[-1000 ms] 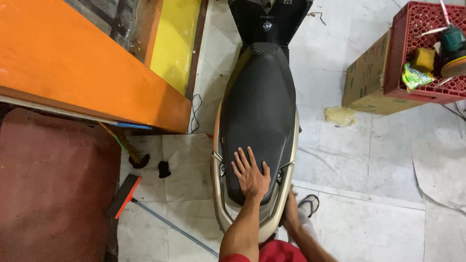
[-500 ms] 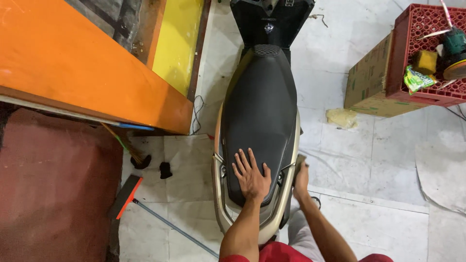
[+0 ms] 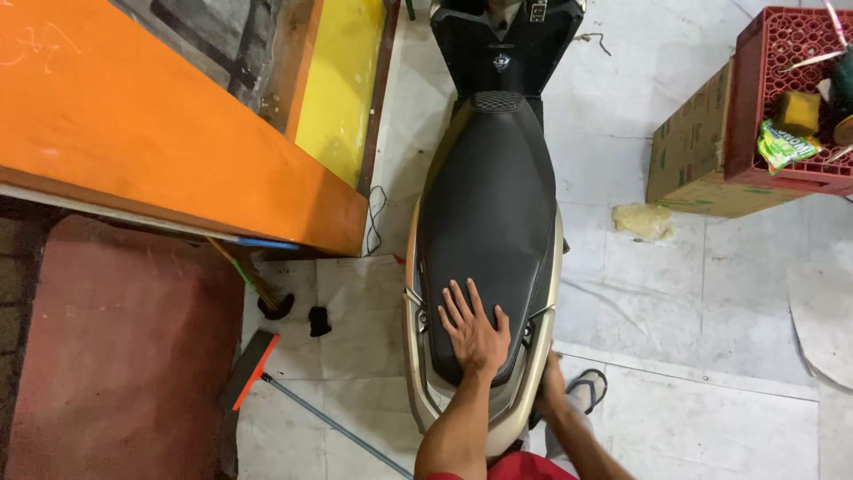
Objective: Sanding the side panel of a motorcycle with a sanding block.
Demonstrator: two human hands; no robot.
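Nearest the camera, the left hand (image 3: 475, 331) lies flat on the rear end of the scooter seat (image 3: 489, 222), fingers spread wide and palm down; it grips nothing, only presses on the black cover. The right hand (image 3: 553, 378) is down at the rear right corner of the scooter (image 3: 484, 267), beside the beige side panel and just below the seat's edge. Its fingers are hidden behind the bodywork, so I cannot tell whether it is open or closed, or what it touches there. A foot in a sandal (image 3: 588, 388) stands on the floor right by that corner.

Judging by this, the step in hand looks like steadying the back of the seat with one hand while the other feels along the right rear edge. Whatever follows would call for a firm hold low on that side while the flat hand stays put on the seat.

To the left of the scooter's rear lies a floor wiper (image 3: 251, 369) with an orange strip, its handle running toward the near edge of the floor, with a small broom (image 3: 267, 298) close to it. Farther off, an orange counter (image 3: 178, 151) fills the left side. At the far right a red crate (image 3: 791, 98) sits on a cardboard box (image 3: 697, 151), with a yellowish rag (image 3: 641, 220) on the tiles near it
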